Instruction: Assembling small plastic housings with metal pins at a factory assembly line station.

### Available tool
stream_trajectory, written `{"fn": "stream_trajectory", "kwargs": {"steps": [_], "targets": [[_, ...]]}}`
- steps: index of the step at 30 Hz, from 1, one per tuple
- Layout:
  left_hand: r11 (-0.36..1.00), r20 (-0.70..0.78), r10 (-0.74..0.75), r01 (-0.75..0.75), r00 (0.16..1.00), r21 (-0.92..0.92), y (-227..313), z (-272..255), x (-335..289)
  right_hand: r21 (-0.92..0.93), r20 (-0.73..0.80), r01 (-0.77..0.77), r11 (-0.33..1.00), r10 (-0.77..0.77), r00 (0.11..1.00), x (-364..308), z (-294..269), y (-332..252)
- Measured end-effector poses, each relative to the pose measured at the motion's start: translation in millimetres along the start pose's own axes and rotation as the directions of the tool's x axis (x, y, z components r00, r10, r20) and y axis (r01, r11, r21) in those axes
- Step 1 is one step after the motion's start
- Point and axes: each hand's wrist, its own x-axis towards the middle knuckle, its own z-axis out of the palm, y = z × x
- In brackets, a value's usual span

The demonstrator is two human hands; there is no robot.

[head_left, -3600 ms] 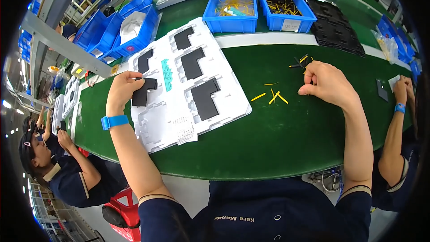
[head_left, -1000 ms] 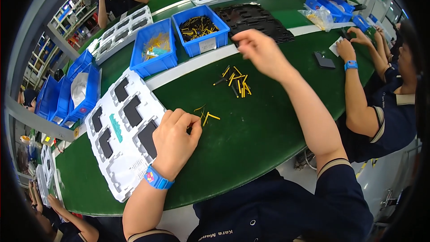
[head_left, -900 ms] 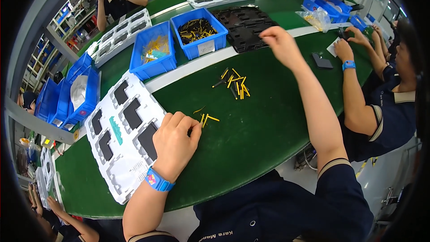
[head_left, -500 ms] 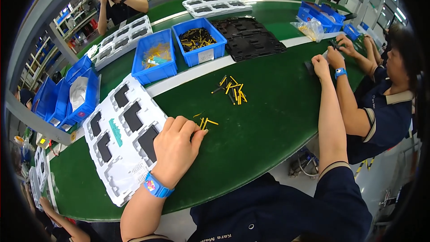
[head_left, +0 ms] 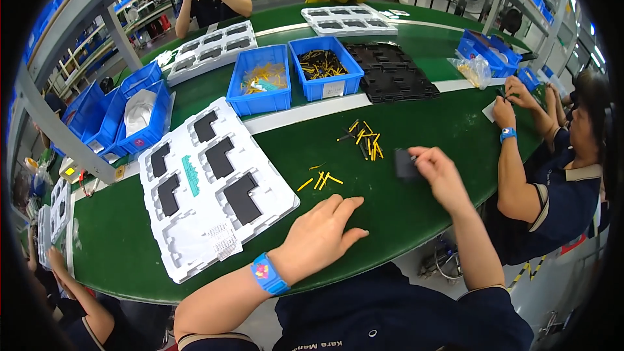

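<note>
1. Head view, hands: L hand is loosely spread, palm down, thumb well apart from fingers, nothing seen in grip; can't tell if it's touching the green table. R hand is closed in a pinch, thumb vs. fingers, on the edge of a dark flat pc; motion blur hides its exact outline.
2. Where: the dark flat pc is R of the pile of blk/yellow bits, well apart from the white tray, which lies L of the L hand.
3. Done, by the look of it: 5 pockets have blk L-shaped pcs lying flat inside. Left: near-left pocket has no blk pc. A printed slip lies beside it; a teal strip sits betw. the two columns.
4. Counts, near: 1 dark flat pc in hand, 5 blk pcs in tray, 1 teal strip, 1 slip, approx. 4 loose yellow strips plus 1 thin curl. Pile bits overlap, can't count exactly.
5. Counts, behind: 2 blue bins side by side, w/ yellow strips in one & blk/yellow bits in the other (too many to count); blk trays just beside, number unclear; 2 far white trays w/ dark pcs.
</note>
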Motion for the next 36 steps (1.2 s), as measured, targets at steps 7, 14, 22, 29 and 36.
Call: {"fn": "stream_trajectory", "kwargs": {"steps": [7, 14, 22, 29, 36], "targets": [[0.976, 0.081, -0.199, 0.19, 0.977, 0.102, -1.4, -10.4, 1.4, -0.065, 0.391, 0.155, 0.986, -0.118, 0.913, -41.5, 66.5, -56.7], [0.978, 0.086, -0.199, 0.193, 0.976, 0.081, -12.6, -17.5, 5.6, -0.163, 0.538, 0.488, 0.858, -0.337, 0.773, 21.9, 52.3, -88.4], [0.994, -0.03, -0.103, 0.104, 0.994, 0.027, -13.0, -17.8, 14.9, -0.083, 0.421, 0.578, 0.812, -0.497, 0.759, 111.1, 95.2, -62.1], [0.919, -0.034, -0.249, 0.225, 0.968, -0.323, -14.3, -25.9, 9.8, 0.147, 0.368, 0.119, 0.982, -0.166, 0.915, 95.8, 95.9, -61.3], [0.702, -0.253, -0.508, 0.225, 0.823, -0.676, -31.1, -18.5, 18.7, 0.416, 0.432, -0.08, 0.906, -0.119, 0.894, 81.4, 99.8, -76.0]]}}
